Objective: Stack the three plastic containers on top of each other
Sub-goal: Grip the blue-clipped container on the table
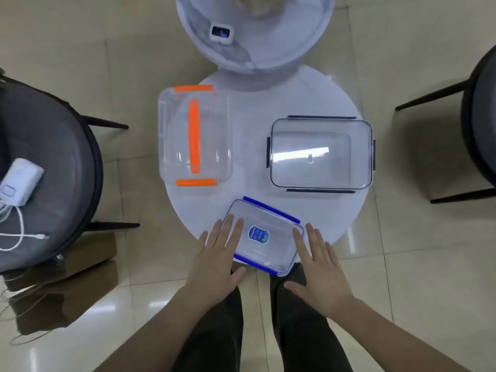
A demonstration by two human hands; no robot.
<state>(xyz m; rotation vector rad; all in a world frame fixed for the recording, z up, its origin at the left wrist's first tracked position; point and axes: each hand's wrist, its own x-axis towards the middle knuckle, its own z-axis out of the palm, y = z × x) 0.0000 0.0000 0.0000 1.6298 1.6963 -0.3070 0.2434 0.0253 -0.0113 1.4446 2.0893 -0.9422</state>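
Observation:
Three clear plastic containers sit apart on a round white table [268, 103]. The orange-clipped container [214, 138] with an orange handle is at the back left, overhanging the table's left edge. The dark-clipped container [321, 153] is at the right. The smaller blue-clipped container [279, 234], with a blue sticker on its lid, lies at the front edge. My left hand [217, 260] is flat, fingers spread, its fingertips over that container's left edge. My right hand [320, 267] is flat at the container's right edge. Neither hand grips anything.
A white round stool or second table [281, 49] with a small white device [221, 33] stands behind. A dark chair [53, 157] at left carries a white charger [20, 185] and cable. Another dark chair [480, 116] is at right. My legs show below the table.

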